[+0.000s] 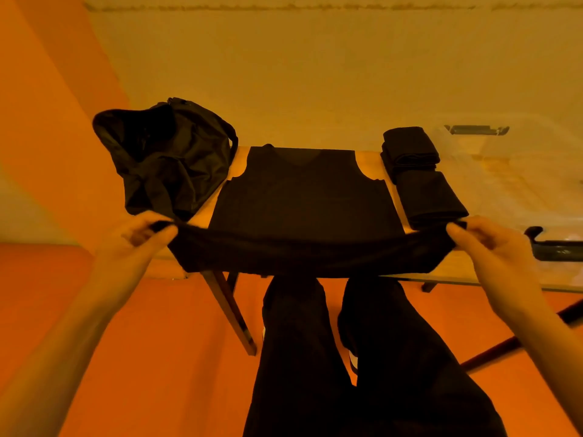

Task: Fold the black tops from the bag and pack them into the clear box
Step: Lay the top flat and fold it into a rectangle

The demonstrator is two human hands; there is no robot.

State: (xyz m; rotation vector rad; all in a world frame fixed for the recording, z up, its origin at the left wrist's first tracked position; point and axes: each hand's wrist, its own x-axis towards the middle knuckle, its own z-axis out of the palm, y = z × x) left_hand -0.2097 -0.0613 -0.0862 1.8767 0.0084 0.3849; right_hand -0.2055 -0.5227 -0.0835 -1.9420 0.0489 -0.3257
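Head view: a black top (299, 197) lies flat on the wooden table (369, 162), neckline at the far side and hem toward the person. The hem is drawn taut past the near table edge. The left hand (138, 234) pinches the left hem corner, thumb on top and fingers curled beneath the cloth. The right hand (492, 238) pinches the right corner the same way. Both hands sit just outside the top's side edges, level with the near table edge.

The black bag (164, 159) slumps open at the far left, its near side close to the top's left edge. On the right, folded tops (419, 171) form a dark pile just beside the spread top, with a strip of bare wood between. The clear box (520, 184) stretches off to the right; its walls are too faint to tell whether the pile lies inside. The person's dark-trousered legs (347, 357) stand below the hem, over orange floor
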